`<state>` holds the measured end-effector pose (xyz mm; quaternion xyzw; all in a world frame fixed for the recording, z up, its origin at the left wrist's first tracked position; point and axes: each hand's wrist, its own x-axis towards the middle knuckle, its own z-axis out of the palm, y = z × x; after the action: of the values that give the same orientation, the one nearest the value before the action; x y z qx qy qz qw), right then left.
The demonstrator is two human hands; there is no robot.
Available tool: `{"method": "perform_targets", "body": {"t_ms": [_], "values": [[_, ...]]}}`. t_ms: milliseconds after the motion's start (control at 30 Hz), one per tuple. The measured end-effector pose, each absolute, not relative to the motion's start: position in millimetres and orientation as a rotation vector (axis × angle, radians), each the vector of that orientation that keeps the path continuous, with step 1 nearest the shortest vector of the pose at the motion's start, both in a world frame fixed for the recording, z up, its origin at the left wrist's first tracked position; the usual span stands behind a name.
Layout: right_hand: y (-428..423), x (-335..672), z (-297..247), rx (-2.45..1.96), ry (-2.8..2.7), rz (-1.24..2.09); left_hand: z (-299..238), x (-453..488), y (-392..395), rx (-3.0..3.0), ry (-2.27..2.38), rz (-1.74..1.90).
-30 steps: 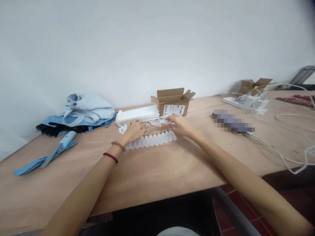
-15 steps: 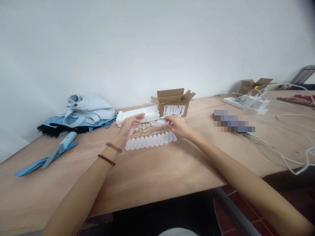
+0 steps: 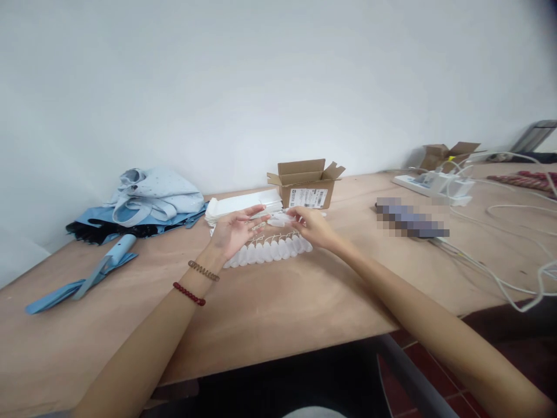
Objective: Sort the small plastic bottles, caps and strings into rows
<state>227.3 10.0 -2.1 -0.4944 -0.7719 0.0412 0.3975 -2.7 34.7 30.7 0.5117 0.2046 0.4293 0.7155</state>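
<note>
My left hand [image 3: 237, 232] is held palm up with its fingers stretched and apart, over the left end of a row of small translucent white oval pieces [image 3: 274, 251]. Cream strings [image 3: 272, 238] run from the tops of these pieces. To the right, my right hand [image 3: 311, 225] has its thumb and fingers pinched at a small pile of loose translucent white pieces [image 3: 278, 220]. It appears to grip one of them, though the fingertips partly hide it. Behind my hands lies a stack of white paper-like sheets [image 3: 243, 203].
An open cardboard box [image 3: 307, 188] stands against the wall. Blue fabric [image 3: 152, 194] and a light-blue rolled item [image 3: 117, 252] lie left. On the right are a blurred-out device [image 3: 411, 219], a power strip [image 3: 413, 183], white cables [image 3: 491, 273] and another box [image 3: 435, 155].
My left hand has moved slightly right and turned its palm up, its fingers spreading further. My right hand stays close to the loose white pieces with little movement.
</note>
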Motion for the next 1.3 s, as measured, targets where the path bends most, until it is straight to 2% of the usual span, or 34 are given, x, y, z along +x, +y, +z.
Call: {"method": "perform_targets", "body": {"t_ms": [1300], "values": [[-2, 215, 4, -1.138, -1.962, 0.226, 24, 5, 31, 1.084, 0.507, 0.916]]}}
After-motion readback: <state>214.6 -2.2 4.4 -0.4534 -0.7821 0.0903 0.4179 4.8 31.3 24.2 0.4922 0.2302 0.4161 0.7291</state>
